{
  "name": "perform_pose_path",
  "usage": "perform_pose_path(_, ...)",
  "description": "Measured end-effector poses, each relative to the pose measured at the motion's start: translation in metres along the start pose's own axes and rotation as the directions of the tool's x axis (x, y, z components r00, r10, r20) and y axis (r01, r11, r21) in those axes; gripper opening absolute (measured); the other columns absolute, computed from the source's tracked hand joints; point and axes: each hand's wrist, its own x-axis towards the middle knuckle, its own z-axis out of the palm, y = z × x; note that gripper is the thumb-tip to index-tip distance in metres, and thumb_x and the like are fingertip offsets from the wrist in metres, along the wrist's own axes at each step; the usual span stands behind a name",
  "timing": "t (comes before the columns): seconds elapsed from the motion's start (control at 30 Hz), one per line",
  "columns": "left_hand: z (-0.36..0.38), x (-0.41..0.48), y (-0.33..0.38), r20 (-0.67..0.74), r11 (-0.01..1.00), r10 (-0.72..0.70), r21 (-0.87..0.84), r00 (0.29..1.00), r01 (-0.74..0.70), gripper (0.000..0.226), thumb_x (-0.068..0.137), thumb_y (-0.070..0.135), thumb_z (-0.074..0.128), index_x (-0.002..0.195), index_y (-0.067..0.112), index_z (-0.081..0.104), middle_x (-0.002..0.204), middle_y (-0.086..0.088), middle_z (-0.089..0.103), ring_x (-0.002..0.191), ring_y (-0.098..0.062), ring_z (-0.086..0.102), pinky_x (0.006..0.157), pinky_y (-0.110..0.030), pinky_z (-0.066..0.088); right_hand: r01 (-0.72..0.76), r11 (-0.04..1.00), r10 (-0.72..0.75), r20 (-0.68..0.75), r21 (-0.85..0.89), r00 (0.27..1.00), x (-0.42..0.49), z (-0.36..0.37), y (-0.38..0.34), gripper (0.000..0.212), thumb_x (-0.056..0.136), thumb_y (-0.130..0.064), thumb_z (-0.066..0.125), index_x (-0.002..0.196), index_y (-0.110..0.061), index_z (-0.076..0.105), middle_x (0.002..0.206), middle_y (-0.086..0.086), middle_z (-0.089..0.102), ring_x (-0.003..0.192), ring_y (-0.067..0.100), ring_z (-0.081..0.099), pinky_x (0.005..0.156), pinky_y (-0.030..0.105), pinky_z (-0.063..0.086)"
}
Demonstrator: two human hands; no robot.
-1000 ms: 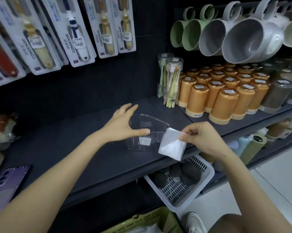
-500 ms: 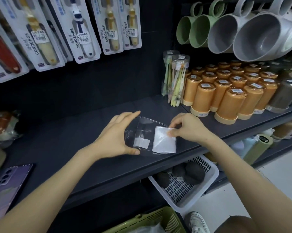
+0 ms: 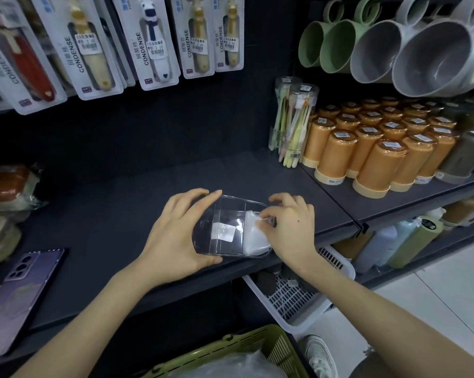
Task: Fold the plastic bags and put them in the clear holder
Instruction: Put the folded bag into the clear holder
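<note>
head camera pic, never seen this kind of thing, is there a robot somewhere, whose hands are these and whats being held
There is no robot here. These are a person's two bare hands, filmed by one wide-angle camera worn on the head, looking forward and down. That is why both arms reach in from the bottom edge.

The left hand grips one end of a clear holder, which sits on a dark shop shelf. The right hand pinches a folded white plastic bag, which lies in the holder's right end.

A purple phone also lies on the shelf at the left, and orange tubs stand further right. Mugs hang above them.
</note>
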Motion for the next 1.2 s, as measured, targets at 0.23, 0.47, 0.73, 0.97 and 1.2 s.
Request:
perform_pose_path(0.23,-0.006,-0.012,-0.002,-0.017,0.999,0.019,0.037,1.000,-0.019,0.116,0.052,0.046,0.090,0.146,0.044,0.022,0.142,0.014,0.033,0.130,-0.012,0.030,0.093,-0.026,0.033,0.086,0.987,-0.078,0.061,-0.134,0.995,-0.009,-0.003,-0.015,0.028,0.049,-0.019,0.091,0.073,-0.021,0.077,0.099,0.008,0.069,0.079,0.032,0.063,0.072,0.041,0.047)
perform_pose_path(0.47,-0.008,-0.017,-0.004,-0.008,1.000,0.016,0.010,1.000,-0.016,0.119,0.052,0.044,0.090,0.144,0.048,0.015,0.142,0.015,0.031,0.130,-0.009,0.026,0.094,-0.025,0.031,0.299,0.950,-0.294,0.063,-0.093,0.954,-0.012,-0.026,-0.005,0.024,0.063,-0.046,0.068,0.079,-0.029,0.074,0.126,0.009,0.060,0.114,0.029,0.049,0.093,0.041,0.027)
perform_pose_path(0.73,-0.009,-0.015,-0.003,-0.021,0.998,0.047,0.039,0.999,-0.046,0.116,0.054,0.048,0.089,0.145,0.046,0.017,0.143,0.013,0.034,0.129,-0.011,0.028,0.091,-0.028,0.037,0.255,0.914,-0.117,0.395,-0.316,0.911,0.001,-0.010,-0.029,0.052,0.045,-0.052,0.087,0.087,-0.027,0.070,0.145,0.018,0.042,0.134,0.043,0.037,0.107,0.064,0.021)
perform_pose_path(0.97,-0.008,-0.010,-0.009,0.029,1.000,0.014,0.021,0.999,-0.015,0.118,0.055,0.049,0.087,0.148,0.045,0.014,0.142,0.016,0.029,0.130,-0.009,0.024,0.097,-0.025,0.032,0.217,0.944,-0.146,0.275,-0.247,0.950,0.004,-0.027,-0.015,0.050,0.060,-0.056,0.080,0.103,-0.033,0.069,0.155,0.009,0.029,0.143,0.034,0.022,0.112,0.054,0.007)
perform_pose_path(1.2,-0.008,0.005,-0.008,0.091,0.997,-0.048,-0.054,0.995,0.053,0.115,0.058,0.042,0.088,0.144,0.049,0.012,0.144,0.020,0.027,0.131,-0.004,0.020,0.100,-0.020,0.024,0.190,0.914,-0.031,0.407,-0.358,0.913,0.012,-0.014,-0.022,0.051,0.071,-0.057,0.071,0.116,-0.037,0.061,0.157,0.006,0.020,0.143,0.031,0.018,0.113,0.051,0.010)
